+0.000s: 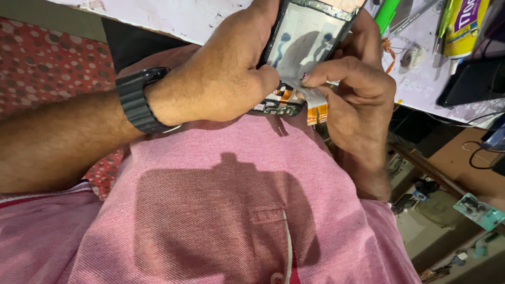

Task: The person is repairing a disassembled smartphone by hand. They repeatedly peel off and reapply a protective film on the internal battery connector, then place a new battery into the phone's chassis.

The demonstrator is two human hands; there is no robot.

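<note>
An opened phone body point(304, 39) with a black frame and a pale grey inner plate is held close over my pink shirt. My left hand point(226, 79), with a black watch on the wrist, grips the phone's left side. My right hand point(357, 100) supports the right side, and its thumb and forefinger pinch a thin grey strip point(310, 94) at the phone's lower end. An orange flex cable point(317, 113) and small circuit parts point(279, 105) show at that lower end.
A white worktop point(421, 79) lies beyond the phone, with a green pen point(386, 14), a yellow glue tube point(463, 26) and a black flat device point(473, 81). Lower right, a brown shelf point(447, 158) holds cables and small parts. Red dotted fabric point(47, 63) at left.
</note>
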